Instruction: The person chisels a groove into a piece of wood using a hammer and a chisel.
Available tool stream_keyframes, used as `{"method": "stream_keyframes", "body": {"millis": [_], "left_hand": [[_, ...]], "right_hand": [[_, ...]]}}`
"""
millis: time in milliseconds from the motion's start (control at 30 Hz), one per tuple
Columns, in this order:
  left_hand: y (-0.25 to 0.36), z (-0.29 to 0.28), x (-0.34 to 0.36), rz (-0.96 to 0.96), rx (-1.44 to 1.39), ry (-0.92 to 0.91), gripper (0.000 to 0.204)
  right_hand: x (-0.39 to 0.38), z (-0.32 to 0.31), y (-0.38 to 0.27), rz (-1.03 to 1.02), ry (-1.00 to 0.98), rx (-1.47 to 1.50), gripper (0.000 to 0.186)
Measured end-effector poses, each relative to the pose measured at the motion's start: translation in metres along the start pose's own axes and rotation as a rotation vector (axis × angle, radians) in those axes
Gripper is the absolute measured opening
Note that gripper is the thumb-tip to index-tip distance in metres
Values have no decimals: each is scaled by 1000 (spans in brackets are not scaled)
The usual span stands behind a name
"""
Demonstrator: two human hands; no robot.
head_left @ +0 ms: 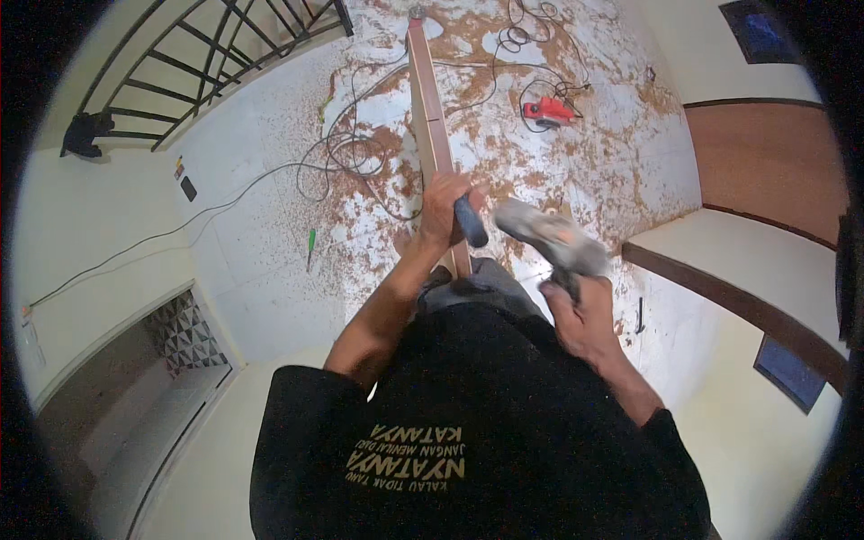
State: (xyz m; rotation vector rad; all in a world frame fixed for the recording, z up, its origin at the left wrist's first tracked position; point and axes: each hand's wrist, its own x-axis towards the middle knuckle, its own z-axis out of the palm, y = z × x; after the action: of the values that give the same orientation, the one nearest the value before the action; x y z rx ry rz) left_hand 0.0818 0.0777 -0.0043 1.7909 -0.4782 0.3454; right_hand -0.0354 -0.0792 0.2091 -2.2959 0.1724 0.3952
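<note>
A: Where is the work?
B: On the long wooden beam [430, 90]; its near part passes below the left hand [441, 209].

A: How are the two hands?
B: The left grip is closed around a dark-handled tool [470, 223], above the beam. The working end is hidden, so I cannot tell if it touches the wood. The right hand [583, 317] is to the right of the beam, with its grip closed on the handle of a hammer [551, 236], whose head looks blurred.

A: Which step is it, in your opinion?
B: I judge it is chiselling on the beam. The hammer is beside the tool, with a gap between them.

A: And what does the next move call for?
B: Probably a straight hit on the end of the dark handle, with the left grip firm. If the tool leans, the cut could slip sideways.

A: What else is near?
B: A red power tool [551, 112] is to the right of the beam, and a green screwdriver [312, 240] to its left.
</note>
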Motion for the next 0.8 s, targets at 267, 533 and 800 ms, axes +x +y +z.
{"method": "stream_keyframes", "body": {"millis": [267,533,800], "left_hand": [[15,-29,-7,-46,-181,9,19],[23,-42,10,-71,-328,72,24],[41,-18,22,-68,24,-341,17]], "right_hand": [[-36,5,56,117,388,278,24],[-30,14,73,333,341,381,34],[-14,20,83,327,307,396,35]]}}
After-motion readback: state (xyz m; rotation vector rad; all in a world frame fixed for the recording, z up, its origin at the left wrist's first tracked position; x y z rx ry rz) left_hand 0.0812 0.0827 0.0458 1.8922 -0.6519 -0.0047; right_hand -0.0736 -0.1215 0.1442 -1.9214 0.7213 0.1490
